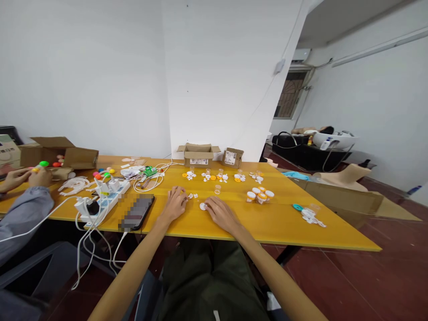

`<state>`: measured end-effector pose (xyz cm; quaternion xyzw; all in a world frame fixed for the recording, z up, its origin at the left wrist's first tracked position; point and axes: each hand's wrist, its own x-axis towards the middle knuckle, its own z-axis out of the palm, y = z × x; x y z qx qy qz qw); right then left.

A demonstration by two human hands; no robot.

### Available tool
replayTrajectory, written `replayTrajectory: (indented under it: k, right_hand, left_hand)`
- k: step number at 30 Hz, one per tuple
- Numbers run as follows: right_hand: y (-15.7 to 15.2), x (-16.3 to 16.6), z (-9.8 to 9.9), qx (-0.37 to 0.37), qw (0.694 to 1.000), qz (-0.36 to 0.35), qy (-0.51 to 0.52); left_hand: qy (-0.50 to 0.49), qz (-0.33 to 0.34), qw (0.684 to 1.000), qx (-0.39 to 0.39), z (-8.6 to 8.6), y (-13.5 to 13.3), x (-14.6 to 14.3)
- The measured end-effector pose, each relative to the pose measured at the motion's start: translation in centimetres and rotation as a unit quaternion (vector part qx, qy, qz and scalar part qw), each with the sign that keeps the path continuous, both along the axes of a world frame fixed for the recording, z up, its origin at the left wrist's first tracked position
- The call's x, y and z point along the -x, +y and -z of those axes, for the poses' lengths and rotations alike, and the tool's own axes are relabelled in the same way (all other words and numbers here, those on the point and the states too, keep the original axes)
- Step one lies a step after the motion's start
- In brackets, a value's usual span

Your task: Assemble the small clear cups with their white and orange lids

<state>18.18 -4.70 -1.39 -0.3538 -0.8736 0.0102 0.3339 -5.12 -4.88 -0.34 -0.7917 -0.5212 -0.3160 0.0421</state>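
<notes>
My right hand (220, 213) is low over the table with its fingertips closed at the edge of a small white disc (202, 206). My left hand (175, 203) rests on the tabletop to the left, its fingers curled downward; a bit of orange shows by them, but what they hold is hidden. Beside its fingertips lie small white plastic pieces (193, 195). A clear cylinder (217, 189) stands just beyond my hands. Several small containers with white tops and orange rings (261, 195) stand grouped to the right.
Piles of white, orange and clear parts (214, 177) line the back, before two cardboard boxes (198, 156). At left are a phone (137, 213), a corded power strip (107, 200) and a co-worker's hands (38, 177). More parts with a teal ring (297, 207) lie right.
</notes>
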Motion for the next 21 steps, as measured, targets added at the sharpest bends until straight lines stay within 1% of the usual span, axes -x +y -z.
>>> replayTrajectory:
  k: [5,9,16,21]
  right_hand:
    - [0.0,0.0,0.0,0.008,1.0,-0.001,0.0]
    - [-0.1,0.1,0.1,0.016,1.0,-0.001,0.014]
    - [0.0,0.1,0.2,0.027,0.999,0.0,0.017]
    - [0.1,0.2,0.4,0.043,0.999,0.007,0.019]
  left_hand:
    - [-0.008,0.005,1.0,0.017,0.1,0.1,-0.1]
    - [-0.02,0.026,0.999,0.021,0.1,0.0,-0.1]
    - [-0.011,0.115,0.992,0.059,-0.7,-1.0,-0.8]
    - [-0.054,0.16,0.982,0.082,-0.8,-0.9,-1.6]
